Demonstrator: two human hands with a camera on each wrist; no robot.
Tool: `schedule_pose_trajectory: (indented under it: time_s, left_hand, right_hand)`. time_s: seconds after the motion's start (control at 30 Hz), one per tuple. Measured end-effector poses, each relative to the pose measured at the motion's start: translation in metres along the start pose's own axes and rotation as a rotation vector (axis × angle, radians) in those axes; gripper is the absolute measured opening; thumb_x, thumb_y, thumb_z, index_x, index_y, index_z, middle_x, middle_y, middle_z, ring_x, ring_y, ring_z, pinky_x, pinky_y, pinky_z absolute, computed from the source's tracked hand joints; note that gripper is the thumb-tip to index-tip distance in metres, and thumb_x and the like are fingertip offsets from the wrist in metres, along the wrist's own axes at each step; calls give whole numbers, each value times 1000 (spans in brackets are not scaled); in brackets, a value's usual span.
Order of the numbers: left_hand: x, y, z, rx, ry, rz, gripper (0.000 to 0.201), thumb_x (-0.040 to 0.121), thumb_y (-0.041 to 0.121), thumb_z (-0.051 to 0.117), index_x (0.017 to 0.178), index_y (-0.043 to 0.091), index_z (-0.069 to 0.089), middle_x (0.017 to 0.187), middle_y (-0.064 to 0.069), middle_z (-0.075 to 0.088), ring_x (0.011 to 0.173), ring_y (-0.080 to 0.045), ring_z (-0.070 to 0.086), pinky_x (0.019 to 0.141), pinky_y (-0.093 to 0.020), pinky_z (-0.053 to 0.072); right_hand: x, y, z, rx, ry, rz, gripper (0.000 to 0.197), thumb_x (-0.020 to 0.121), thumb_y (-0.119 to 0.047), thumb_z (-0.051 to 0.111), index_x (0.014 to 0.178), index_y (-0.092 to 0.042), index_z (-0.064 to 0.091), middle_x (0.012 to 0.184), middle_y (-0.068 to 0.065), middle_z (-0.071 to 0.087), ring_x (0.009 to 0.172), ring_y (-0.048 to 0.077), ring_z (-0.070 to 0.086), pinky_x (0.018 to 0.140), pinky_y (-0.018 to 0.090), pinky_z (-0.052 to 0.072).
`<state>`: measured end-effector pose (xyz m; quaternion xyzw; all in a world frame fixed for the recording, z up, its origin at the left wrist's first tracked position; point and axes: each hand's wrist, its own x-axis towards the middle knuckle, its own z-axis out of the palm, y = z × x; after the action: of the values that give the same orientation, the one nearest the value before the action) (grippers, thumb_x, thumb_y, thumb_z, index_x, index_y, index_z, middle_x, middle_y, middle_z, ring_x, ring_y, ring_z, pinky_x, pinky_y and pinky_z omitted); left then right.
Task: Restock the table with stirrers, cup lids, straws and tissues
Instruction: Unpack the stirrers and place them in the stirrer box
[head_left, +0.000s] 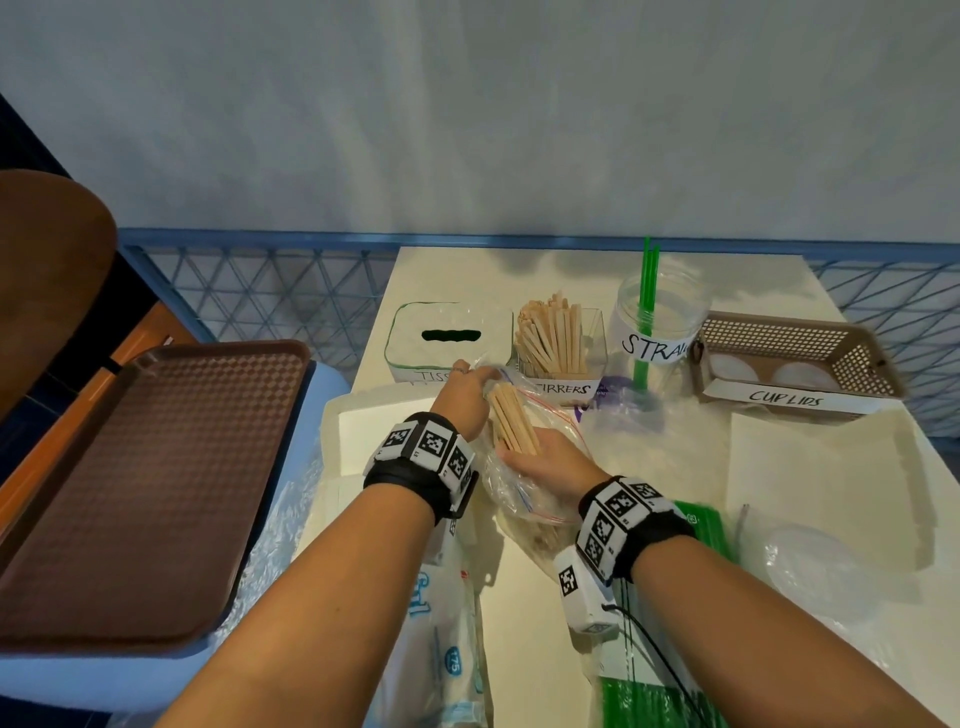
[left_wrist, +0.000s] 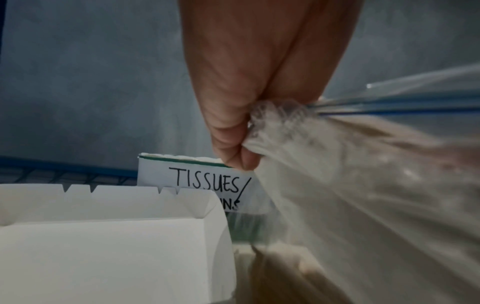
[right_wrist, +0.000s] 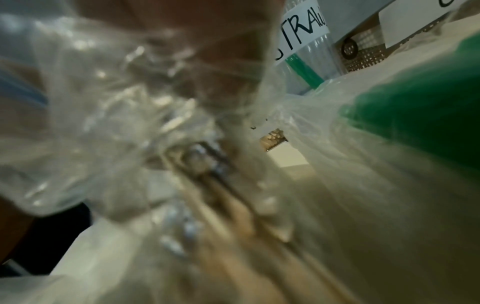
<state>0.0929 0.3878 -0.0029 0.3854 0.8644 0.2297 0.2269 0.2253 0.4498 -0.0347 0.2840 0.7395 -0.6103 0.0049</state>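
Right in front of the stirrer holder (head_left: 561, 343), the person has both hands on a clear zip bag (head_left: 524, 467) of wooden stirrers (head_left: 511, 423). The left hand (head_left: 464, 392) pinches the bag's mouth edge; the wrist view shows the fingers (left_wrist: 233, 131) bunching the plastic tight, with the tissue box (left_wrist: 197, 179) just past the fingertips. The right hand (head_left: 548, 462) is wrapped round a bundle of stirrers, which pokes out of the bag beyond its fingers; its wrist view is mostly blurry plastic, so I can't make out the exact finger placement there.

So I'd say we're on the stirrer step. The holder just beyond the fingers already has a good bunch standing in it. The straw jar (head_left: 657, 332) off to the right of the right hand has only a couple of green straws, and the cup lid basket (head_left: 795, 358) further right looks nearly bare.

Next move, my guess: slide the bundle clear of the bag while the left hand keeps the mouth open, then stand it upright in the holder. Loose sticks could fan out or snag on the zip edge.
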Motion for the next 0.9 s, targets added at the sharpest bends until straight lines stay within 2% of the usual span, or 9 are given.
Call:
schedule_pose_trajectory:
  time_s: [0.13,0.23,0.47,0.53,0.57,0.63,0.7,0.83,0.9]
  left_hand:
    - [0,-5,-1,35,-6,-9,57,87,-14,36,134,16,46,132,-16,39,115,-30,49,94,-25,38]
    - [0,-11,-4,14,8,-33,61,84,-17,35,135,14,45,133,-16,38,114,-31,51,96,-26,39]
    - [-3,-22,-3,6,29,-10,62,80,-19,36,133,12,47,132,-14,41,116,-29,51,98,-28,39]
    - [-3,-24,-1,0,37,-1,62,80,-19,36,133,12,47,131,-15,41,115,-30,51,98,-31,40]
    - [-3,-25,0,-3,40,6,62,80,-18,36,133,12,48,132,-15,41,116,-30,51,99,-31,40]
    - [-4,-27,3,-2,49,23,62,80,-18,36,132,13,49,133,-16,41,117,-31,51,101,-33,40]
    - [-5,-27,5,17,55,54,61,80,-18,37,131,12,50,134,-15,41,117,-31,51,102,-33,40]
    - [-6,-29,5,61,49,106,57,81,-15,40,128,12,53,131,-13,44,115,-30,52,102,-33,39]
    - [-6,-28,2,121,82,108,42,86,-2,47,124,15,56,129,-11,45,116,-31,49,102,-34,37]
  right_hand:
    - [0,-4,0,56,-7,-18,13,87,-24,62,90,-12,64,77,2,60,73,17,55,76,32,44]
    - [-4,-12,-1,155,17,-74,11,90,-32,57,95,-23,59,83,-5,61,79,12,57,79,25,47]
    - [-11,-40,-25,472,252,-83,49,81,-53,50,103,-11,60,107,1,63,95,6,55,94,27,40]
    - [-10,-47,-32,610,268,-69,47,80,-55,53,97,-12,64,113,4,61,105,12,55,102,33,37]
    - [-9,-49,-35,727,266,-90,39,83,-50,56,92,-13,65,106,3,63,106,15,56,106,38,36]
    - [-10,-57,-39,997,273,-153,24,91,-34,51,87,-12,60,84,1,67,89,15,63,102,43,43]
    - [-11,-65,-44,1168,284,-212,20,95,-26,46,87,-12,58,78,0,69,84,14,65,97,42,47]
    - [-20,-84,-50,1189,247,-344,15,96,-21,44,89,-13,54,72,-2,67,83,14,68,90,34,53]
    - [-23,-93,-52,1099,300,-395,11,96,-18,46,89,-13,54,68,-3,62,77,13,66,83,29,56]
